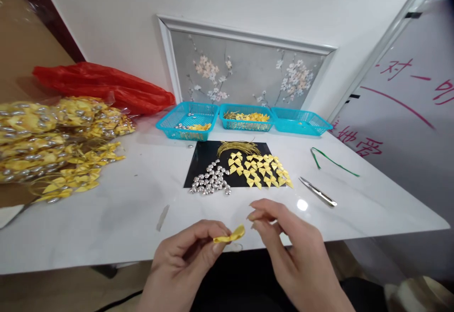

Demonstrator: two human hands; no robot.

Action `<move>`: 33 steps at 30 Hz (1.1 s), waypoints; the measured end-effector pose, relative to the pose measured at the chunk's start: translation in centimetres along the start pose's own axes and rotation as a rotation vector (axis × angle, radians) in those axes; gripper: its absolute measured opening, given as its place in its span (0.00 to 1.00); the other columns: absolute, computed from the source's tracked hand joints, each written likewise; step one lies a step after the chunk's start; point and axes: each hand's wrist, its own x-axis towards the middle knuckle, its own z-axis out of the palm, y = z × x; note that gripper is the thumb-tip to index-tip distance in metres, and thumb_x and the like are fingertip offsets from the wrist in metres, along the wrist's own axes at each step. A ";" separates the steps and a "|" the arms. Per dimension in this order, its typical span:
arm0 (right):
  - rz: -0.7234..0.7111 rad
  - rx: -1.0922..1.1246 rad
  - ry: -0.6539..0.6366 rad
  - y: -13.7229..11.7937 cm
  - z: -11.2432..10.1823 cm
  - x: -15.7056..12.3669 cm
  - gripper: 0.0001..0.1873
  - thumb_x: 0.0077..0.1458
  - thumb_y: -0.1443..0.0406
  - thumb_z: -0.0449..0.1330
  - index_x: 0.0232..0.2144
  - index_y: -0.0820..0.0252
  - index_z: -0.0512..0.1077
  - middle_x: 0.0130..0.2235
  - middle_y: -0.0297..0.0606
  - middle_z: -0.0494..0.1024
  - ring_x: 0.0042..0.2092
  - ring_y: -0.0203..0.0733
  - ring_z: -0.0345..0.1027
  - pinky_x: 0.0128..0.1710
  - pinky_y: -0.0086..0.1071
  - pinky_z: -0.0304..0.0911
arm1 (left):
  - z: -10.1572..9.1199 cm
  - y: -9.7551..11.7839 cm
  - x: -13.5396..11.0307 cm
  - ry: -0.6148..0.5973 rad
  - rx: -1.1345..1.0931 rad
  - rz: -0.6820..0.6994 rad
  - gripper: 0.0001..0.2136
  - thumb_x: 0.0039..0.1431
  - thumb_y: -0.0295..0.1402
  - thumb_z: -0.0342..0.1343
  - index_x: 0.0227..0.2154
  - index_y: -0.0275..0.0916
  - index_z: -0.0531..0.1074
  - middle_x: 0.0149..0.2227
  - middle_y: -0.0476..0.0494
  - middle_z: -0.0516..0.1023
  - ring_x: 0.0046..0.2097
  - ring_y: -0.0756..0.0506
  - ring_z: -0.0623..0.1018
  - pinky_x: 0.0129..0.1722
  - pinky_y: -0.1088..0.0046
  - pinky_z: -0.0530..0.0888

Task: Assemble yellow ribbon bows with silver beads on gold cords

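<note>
Between thumb and fingers, my left hand (193, 257) pinches a yellow ribbon bow (230, 236) just above the table's front edge. To its right, apart from the bow, my right hand (292, 241) has thumb and fingertips drawn together; whatever may be in them is too small to make out. Beyond the hands lies a black mat (190, 172). On it are a pile of silver beads (211, 178), rows of yellow bows (264, 168), some reaching past the mat's edge, and a bundle of gold cords (238, 148).
Three blue baskets (301, 125) line the back, two with yellow and silver pieces. Bagged yellow bow-and-bead strings (64, 137) crowd the left beside a red bag (106, 85). A small folding knife (318, 192) and green tie (335, 163) lie right. A whiteboard (404, 80) stands behind.
</note>
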 end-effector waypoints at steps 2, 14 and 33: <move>0.071 0.073 -0.118 0.3 -0.6 1.5 0.08 0.68 0.63 0.56 0.40 0.54 0.76 0.36 0.35 0.79 0.33 0.36 0.70 0.33 0.27 0.66 | 0.1 0.0 0.0 -0.010 -0.057 -0.073 0.03 0.58 0.38 0.67 0.29 0.50 0.84 0.33 0.53 0.86 0.36 0.48 0.82 0.39 0.82 0.77; 0.584 0.859 -0.739 1.9 1.2 4.8 0.25 0.48 0.47 0.74 0.28 0.62 0.73 0.23 0.30 0.72 0.21 0.28 0.56 0.21 0.25 0.49 | -0.2 2.3 0.4 -0.159 -0.020 -0.177 0.05 0.54 0.34 0.69 0.24 0.45 0.82 0.25 0.51 0.83 0.30 0.48 0.80 0.33 0.79 0.74; 0.743 1.226 -0.264 0.3 2.3 5.8 0.22 0.47 0.57 0.76 0.30 0.57 0.66 0.33 0.28 0.73 0.27 0.27 0.68 0.18 0.16 0.58 | 1.2 3.5 -0.4 -0.039 -0.222 -0.274 0.09 0.50 0.37 0.73 0.25 0.41 0.78 0.25 0.52 0.81 0.30 0.49 0.80 0.33 0.78 0.77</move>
